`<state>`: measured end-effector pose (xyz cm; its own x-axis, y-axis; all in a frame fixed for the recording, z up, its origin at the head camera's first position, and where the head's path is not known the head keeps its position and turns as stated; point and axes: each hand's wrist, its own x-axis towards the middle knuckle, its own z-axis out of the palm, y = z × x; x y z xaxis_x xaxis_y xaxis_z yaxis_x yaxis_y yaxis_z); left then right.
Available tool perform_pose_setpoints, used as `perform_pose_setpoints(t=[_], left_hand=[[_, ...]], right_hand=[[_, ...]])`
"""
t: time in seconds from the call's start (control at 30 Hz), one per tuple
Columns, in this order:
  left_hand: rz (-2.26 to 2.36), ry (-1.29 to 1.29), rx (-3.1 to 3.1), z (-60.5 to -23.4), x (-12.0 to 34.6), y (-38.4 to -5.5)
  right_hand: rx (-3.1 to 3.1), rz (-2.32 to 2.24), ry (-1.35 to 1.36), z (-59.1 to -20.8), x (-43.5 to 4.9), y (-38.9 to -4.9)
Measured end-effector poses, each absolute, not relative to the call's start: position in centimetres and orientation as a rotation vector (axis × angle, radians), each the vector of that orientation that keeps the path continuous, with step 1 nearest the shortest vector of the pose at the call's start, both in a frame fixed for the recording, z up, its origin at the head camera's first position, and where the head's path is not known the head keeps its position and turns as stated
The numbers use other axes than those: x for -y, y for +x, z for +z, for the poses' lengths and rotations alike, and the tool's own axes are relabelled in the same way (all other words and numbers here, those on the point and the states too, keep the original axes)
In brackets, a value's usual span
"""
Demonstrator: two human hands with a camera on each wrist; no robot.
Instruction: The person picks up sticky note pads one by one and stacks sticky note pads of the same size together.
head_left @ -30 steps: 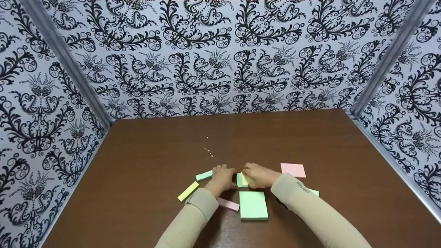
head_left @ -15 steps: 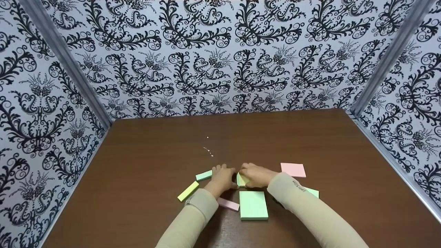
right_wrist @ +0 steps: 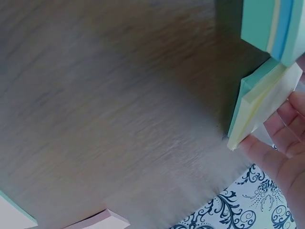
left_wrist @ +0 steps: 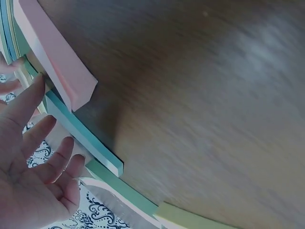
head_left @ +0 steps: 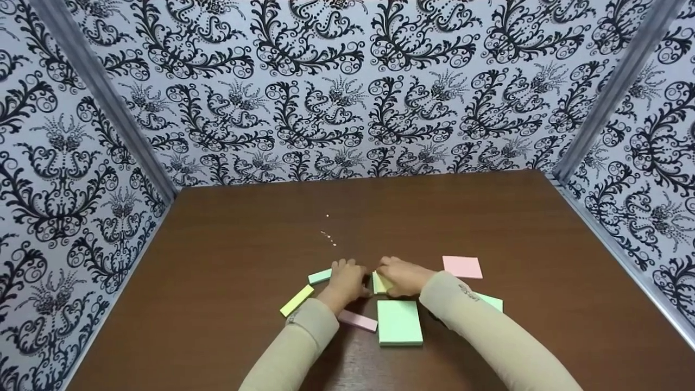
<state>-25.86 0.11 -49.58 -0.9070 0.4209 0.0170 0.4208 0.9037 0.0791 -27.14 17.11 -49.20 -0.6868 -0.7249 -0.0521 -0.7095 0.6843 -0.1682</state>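
My right hand holds a yellow sticky note pad by its edges, fingers and thumb around it. The yellow pad lies on a green sticky note pad of similar size, whose edge shows at its left side in the head view. My left hand is just left of these pads, fingers loosely bent and nothing in its grasp. Close in front of both hands lies a thick block of larger sticky notes, green on top, with blue and cream layers in its side. A pink strip pad lies near the left thumb.
Left of the left hand lie a narrow green strip pad and a yellow strip pad. A pink square pad is at the right; a green pad is partly hidden by the right forearm. Patterned walls enclose the brown table.
The right hand has slid the yellow pad left over the green one, covering most of the green strip that showed. The left hand has drawn slightly left, away from the pads.
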Motion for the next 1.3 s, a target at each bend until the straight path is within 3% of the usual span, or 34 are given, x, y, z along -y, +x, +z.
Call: perform_pose_setpoints(t=[1.3], left_hand=[[0.254, 0.758, -3.094, -49.42, 0.01, -25.44]], right_hand=[[-2.769, -0.213, -1.111, -49.62, -16.41, -27.07]])
